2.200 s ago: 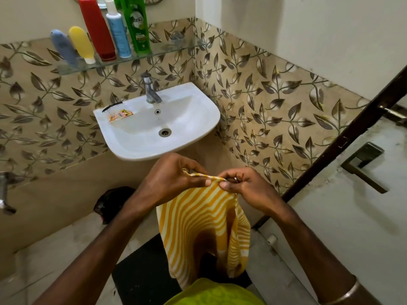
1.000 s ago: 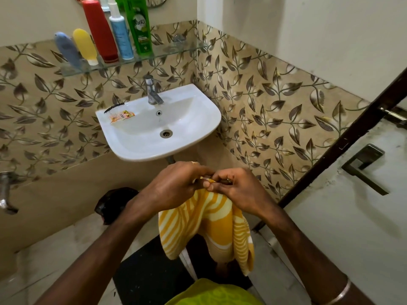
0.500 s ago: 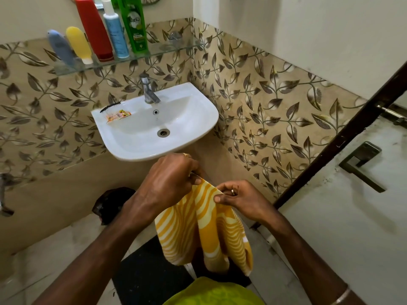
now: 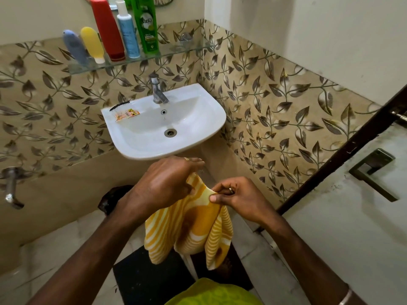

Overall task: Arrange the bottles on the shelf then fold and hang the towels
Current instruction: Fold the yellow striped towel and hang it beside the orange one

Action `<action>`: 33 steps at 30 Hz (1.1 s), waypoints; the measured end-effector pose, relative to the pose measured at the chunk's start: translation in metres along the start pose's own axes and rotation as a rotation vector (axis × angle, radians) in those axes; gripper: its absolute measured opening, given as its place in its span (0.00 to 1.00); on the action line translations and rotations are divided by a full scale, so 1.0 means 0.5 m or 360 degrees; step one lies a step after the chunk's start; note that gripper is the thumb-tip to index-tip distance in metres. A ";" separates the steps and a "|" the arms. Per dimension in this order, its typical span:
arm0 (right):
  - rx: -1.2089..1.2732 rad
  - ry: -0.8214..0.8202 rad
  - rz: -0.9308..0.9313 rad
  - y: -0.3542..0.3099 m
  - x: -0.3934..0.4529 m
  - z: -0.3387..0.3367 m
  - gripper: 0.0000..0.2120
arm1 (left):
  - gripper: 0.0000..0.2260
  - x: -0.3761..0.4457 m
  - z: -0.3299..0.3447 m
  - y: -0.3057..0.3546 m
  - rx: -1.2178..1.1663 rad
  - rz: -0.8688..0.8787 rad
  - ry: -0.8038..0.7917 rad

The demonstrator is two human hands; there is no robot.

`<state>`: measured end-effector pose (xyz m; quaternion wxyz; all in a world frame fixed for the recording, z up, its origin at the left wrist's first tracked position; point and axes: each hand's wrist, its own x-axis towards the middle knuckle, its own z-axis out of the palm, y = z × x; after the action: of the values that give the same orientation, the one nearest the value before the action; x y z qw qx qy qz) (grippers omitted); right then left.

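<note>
In the head view, the towel (image 4: 189, 225) is held below the sink (image 4: 198, 130), pinched at its top edge by the left hand (image 4: 164, 187) and right hand (image 4: 239, 198), fingers closed on cloth. Corners should be matched before the fold is pressed.

Even, soft indoor light, moderately bright. Glare on sink (image 4: 193, 102) rim. Wide-angle bending at edges. Slight motion blur on towel (image 4: 191, 230).

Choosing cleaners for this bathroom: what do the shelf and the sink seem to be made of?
Shelf: clear glass, apparently; the tile pattern shows through and its edge looks greenish. Sink: likely glazed white ceramic, smooth and glossy with soft reflections.
</note>
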<state>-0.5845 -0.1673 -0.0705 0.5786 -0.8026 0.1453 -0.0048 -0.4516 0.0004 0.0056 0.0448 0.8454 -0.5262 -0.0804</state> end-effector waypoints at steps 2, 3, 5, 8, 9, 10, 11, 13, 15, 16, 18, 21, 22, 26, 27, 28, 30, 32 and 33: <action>-0.0042 0.0001 -0.0042 -0.014 0.001 0.006 0.03 | 0.36 0.003 0.002 0.012 -0.0122 0.0122 -0.0138; -0.0052 0.0000 -0.0072 -0.021 0.002 0.007 0.03 | 0.35 0.006 0.007 0.014 -0.0188 0.0148 -0.0158; -0.0078 0.0007 -0.0137 -0.030 0.002 0.007 0.04 | 0.26 0.010 0.015 0.010 -0.0230 0.0144 -0.0137; -0.0044 0.0047 -0.0172 -0.034 0.003 0.001 0.06 | 0.12 0.014 0.017 0.007 -0.0166 0.0013 -0.0019; -0.0013 0.0056 -0.0162 -0.032 0.004 0.000 0.07 | 0.09 0.016 0.018 0.009 -0.0154 -0.0017 0.0040; 0.0004 0.0058 -0.0141 -0.028 0.005 -0.001 0.07 | 0.07 0.017 0.020 0.013 -0.0144 -0.0032 0.0096; 0.0008 0.0050 -0.0115 -0.022 0.006 0.001 0.07 | 0.06 0.018 0.022 0.017 -0.0141 -0.0043 0.0137; -0.0055 0.0038 -0.0058 -0.009 0.009 0.004 0.09 | 0.06 0.021 0.028 0.022 -0.0165 -0.0062 0.0177; -0.0174 0.0029 0.0005 0.004 0.011 0.004 0.12 | 0.06 0.022 0.028 0.021 -0.0204 -0.0086 0.0195; -0.0206 0.0026 0.0032 0.011 0.011 0.001 0.13 | 0.06 0.022 0.028 0.019 -0.0208 -0.0088 0.0201; -0.0212 0.0037 0.0078 0.021 0.011 -0.006 0.15 | 0.05 0.021 0.024 0.017 -0.0197 -0.0086 0.0211; -0.0162 0.0069 0.0113 0.034 0.009 -0.012 0.16 | 0.06 0.019 0.016 0.017 -0.0191 -0.0080 0.0226; -0.0134 0.0079 0.0123 0.038 0.010 -0.012 0.15 | 0.06 0.018 0.014 0.017 -0.0187 -0.0074 0.0231; 0.0023 0.0107 0.0164 0.045 0.009 -0.008 0.10 | 0.06 0.013 0.008 0.013 -0.0182 -0.0085 0.0257; 0.0029 0.0116 0.0157 0.044 0.009 -0.008 0.09 | 0.06 0.012 0.008 0.010 -0.0184 -0.0096 0.0256; 0.0019 0.0120 0.0142 0.043 0.008 -0.008 0.09 | 0.07 0.010 0.006 0.007 -0.0187 -0.0118 0.0245; -0.0034 0.0114 0.0107 0.035 0.006 -0.009 0.09 | 0.07 0.007 0.000 -0.002 -0.0191 -0.0179 0.0225; -0.0121 0.0104 0.0083 0.022 0.002 -0.010 0.09 | 0.07 0.004 -0.004 -0.012 -0.0168 -0.0236 0.0220; -0.0171 0.0105 0.0070 0.014 0.000 -0.011 0.09 | 0.07 0.003 -0.005 -0.016 -0.0137 -0.0265 0.0214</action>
<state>-0.5871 -0.1744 -0.0753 0.5294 -0.8285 0.1819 -0.0106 -0.4435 0.0025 0.0066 0.1094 0.8869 -0.4460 -0.0495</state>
